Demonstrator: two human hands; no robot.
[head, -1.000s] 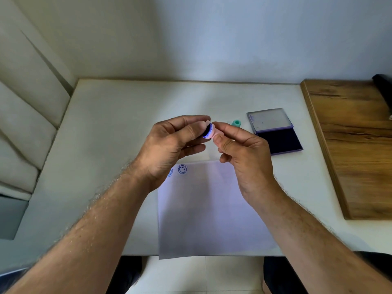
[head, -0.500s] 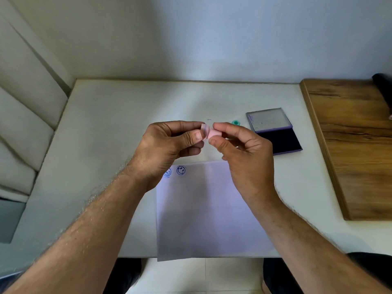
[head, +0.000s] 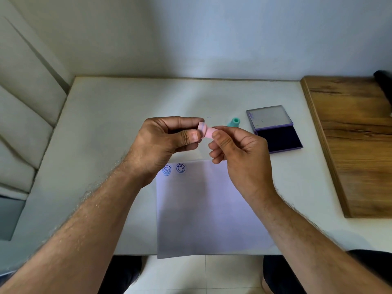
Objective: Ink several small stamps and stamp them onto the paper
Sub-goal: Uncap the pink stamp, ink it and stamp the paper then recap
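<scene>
Stamps are your business here, and the head view, the only one you have, shows the pink stamp (head: 206, 130) held in the air above the top edge of the paper (head: 209, 209), pinched between both your hands. Your left hand (head: 167, 143) closes thumb and forefinger on its wider end; your right hand (head: 237, 151) closes thumb and fingertips on the narrower end. A second ago the inked blue face was turned up toward you; now the stamp lies sideways and the face is hidden, with only a faint blue ring showing near the left end. Whether you are fitting a cap on or simply turning the stamp cannot be told. Either way, this one looks finished or about to be repositioned, not pressed.

Two blue smiley prints (head: 174, 169) sit at the paper's top left corner, so most of the sheet is unstamped. A teal stamp (head: 234, 122) stands on the white table (head: 106, 124), just left of the open ink pad (head: 277, 136). It is likely your next pick once the pink one is set down.
</scene>
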